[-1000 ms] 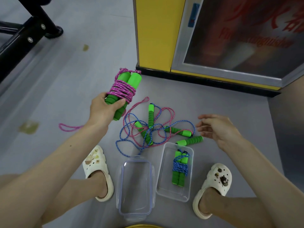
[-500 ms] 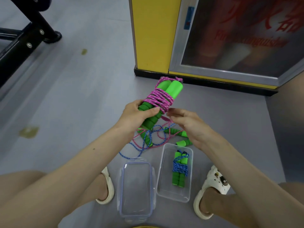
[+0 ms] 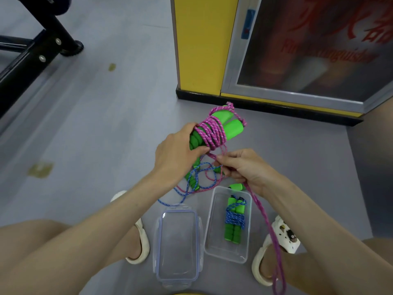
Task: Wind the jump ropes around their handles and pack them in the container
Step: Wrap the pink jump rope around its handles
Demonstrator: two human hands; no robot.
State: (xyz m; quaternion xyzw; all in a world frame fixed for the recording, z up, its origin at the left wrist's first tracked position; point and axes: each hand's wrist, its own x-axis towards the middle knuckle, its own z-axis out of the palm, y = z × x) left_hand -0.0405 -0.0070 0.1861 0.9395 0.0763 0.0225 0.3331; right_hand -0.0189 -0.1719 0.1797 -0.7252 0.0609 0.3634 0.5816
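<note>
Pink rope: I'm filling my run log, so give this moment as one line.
left hand: grips pink-wound handles | right hand: pinches loose pink rope | container: holds blue-wound rope | lid: beside container

Green handles point(image 3: 225, 126) wound in pink speckled rope point(image 3: 209, 133); blue rope point(image 3: 234, 218) in the clear container point(image 3: 212, 248)

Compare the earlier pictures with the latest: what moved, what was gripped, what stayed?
The left hand brought the pink-wound handles in from the left to the centre. The right hand, empty before, now pinches the loose pink tail, which trails down beside the container. The blue-wound rope in the container, the lid and the tangled ropes stayed put.
</note>
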